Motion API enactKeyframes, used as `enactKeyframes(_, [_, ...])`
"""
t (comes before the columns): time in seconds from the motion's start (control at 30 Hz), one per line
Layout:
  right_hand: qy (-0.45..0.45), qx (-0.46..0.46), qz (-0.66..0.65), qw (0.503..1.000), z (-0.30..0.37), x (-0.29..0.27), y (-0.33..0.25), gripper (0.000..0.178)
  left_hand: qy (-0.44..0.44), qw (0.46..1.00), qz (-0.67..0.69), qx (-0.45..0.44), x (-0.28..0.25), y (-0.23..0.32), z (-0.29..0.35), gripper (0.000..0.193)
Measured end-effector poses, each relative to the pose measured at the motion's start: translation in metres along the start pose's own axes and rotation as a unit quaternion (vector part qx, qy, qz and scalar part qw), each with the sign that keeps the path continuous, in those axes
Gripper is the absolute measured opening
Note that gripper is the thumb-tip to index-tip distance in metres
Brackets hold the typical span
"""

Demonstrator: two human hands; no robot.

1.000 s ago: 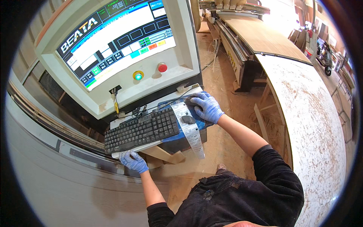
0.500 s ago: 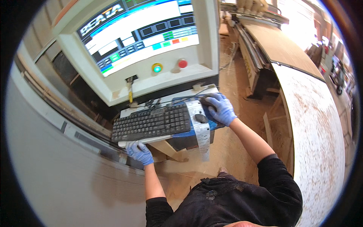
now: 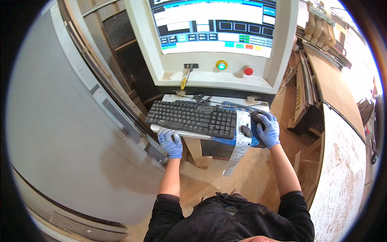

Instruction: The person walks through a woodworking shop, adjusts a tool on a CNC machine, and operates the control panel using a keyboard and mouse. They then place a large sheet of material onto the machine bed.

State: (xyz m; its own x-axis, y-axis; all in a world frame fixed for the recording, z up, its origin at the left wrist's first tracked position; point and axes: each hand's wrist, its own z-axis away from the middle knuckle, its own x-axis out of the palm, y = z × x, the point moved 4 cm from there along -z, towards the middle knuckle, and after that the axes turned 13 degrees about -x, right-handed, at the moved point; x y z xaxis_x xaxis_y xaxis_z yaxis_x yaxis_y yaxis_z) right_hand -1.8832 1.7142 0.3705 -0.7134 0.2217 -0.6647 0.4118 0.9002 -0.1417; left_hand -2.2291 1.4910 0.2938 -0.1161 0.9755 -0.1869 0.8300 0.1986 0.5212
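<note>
A black keyboard [image 3: 191, 118] lies on a white shelf [image 3: 225, 99] below the screen. My right hand [image 3: 269, 129], in a blue glove, is wrapped over a black computer mouse [image 3: 256, 117] at the shelf's right side, hiding much of it. Just left of it, a long white printed paper strip [image 3: 243, 141] hangs over the front edge, with a small dark rounded object [image 3: 246, 130] on it. My left hand [image 3: 171, 143], also gloved in blue, rests at the shelf's front left edge below the keyboard. Its fingers are slightly apart, and I see nothing held in them.
The cabinet's lit screen [image 3: 213, 30] is above, with a glowing green button [image 3: 221, 65] and a red knob [image 3: 248, 70] under it. A large grey panel [image 3: 68, 133] stands at left. To the right are brown boards [image 3: 334, 80] and a scuffed white board [image 3: 342, 173].
The view has swung, so the screen, keyboard and both hands sit further right in the picture and more level. My right hand stays on the mouse, my left at the shelf edge.
</note>
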Motion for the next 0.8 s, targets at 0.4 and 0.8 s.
enactKeyframes(0.4, [-0.015, 0.004, -0.012, 1.0, 0.0013, 0.0024, 0.0019, 0.037, 0.004, 1.0, -0.002, -0.009, -0.0019, -0.0012, -0.0004, 0.014])
enactKeyframes(0.8, [-0.015, 0.003, -0.019, 1.0, 0.0022, 0.0021, 0.0031, 0.037, 0.001, 1.0, -0.002, 0.001, -0.0035, 0.0032, -0.003, 0.016])
